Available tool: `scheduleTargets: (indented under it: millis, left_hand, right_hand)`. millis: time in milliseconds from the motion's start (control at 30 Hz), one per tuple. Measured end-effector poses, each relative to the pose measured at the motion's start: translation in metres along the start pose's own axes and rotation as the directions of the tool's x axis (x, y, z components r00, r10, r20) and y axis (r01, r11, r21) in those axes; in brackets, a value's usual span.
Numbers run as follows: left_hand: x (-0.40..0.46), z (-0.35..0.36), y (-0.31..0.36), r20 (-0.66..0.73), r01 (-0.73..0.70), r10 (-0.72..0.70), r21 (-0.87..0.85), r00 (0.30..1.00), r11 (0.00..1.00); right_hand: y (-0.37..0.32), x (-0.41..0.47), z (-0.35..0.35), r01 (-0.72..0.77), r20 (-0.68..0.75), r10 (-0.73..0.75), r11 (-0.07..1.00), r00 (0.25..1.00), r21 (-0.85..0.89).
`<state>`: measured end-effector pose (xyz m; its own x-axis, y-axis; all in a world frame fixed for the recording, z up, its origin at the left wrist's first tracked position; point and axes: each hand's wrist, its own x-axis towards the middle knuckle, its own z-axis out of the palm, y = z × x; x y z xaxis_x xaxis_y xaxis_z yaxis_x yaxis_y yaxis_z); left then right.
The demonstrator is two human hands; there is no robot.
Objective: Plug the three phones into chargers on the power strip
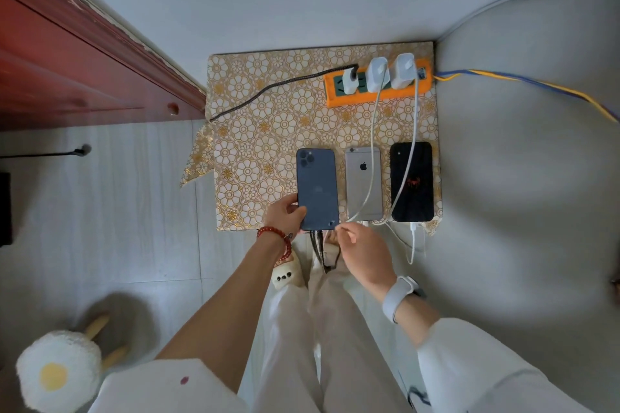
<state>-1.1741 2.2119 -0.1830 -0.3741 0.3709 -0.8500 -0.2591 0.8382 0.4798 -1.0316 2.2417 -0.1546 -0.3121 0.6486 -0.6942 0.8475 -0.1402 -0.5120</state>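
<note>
Phones lie in a row, backs up, on a small table with a gold flower-patterned cloth, seen from above by the person standing over them. At the far edge sits an orange power strip carrying three chargers: one with a dark braided cable that runs off the left edge, and two white ones.

The left hand grips the lower left corner of the dark blue phone, thumb on its back. The right hand pinches the end of a white cable between thumb and fingertips, just beside the bottom of the silver phone.

What could go wrong, as a judgement: the silver phone's port is hidden from this view, so the plug may miss or go in askew, and nothing steadies that phone, so a push could slide it up the cloth. The cable lies across the phone's back, so a tug could drag it or loosen the charger.

The blue phone has a dark cable at its bottom edge; whether it is seated cannot be told. The black phone, at the right, has a second white cable crossing it and looping below the table edge; its plug looks seated.
</note>
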Motion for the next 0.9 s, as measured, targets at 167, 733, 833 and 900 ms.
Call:
scheduleTargets:
  millis: [167,733,833,900]
  left_hand:
    - [0.003,0.014,-0.007,-0.165,-0.023,0.052,0.17,0.985,0.985]
    - [-0.006,0.033,0.002,-0.164,-0.003,0.084,0.441,0.983,0.898]
    - [-0.008,0.027,0.008,-0.097,-0.009,0.061,0.462,0.993,0.887]
    - [-0.009,0.02,0.013,-0.064,-0.039,0.082,0.501,0.995,0.865]
  right_hand:
    - [0.012,0.012,-0.021,0.184,-0.118,-0.218,0.952,0.969,-0.244]
    - [0.021,0.03,-0.056,0.467,0.36,-0.306,0.446,0.881,-0.764]
    - [0.013,0.025,-0.057,0.462,0.377,-0.269,0.456,0.886,-0.761]
    - [0.006,0.022,-0.056,0.437,0.354,-0.256,0.499,0.9,-0.749]
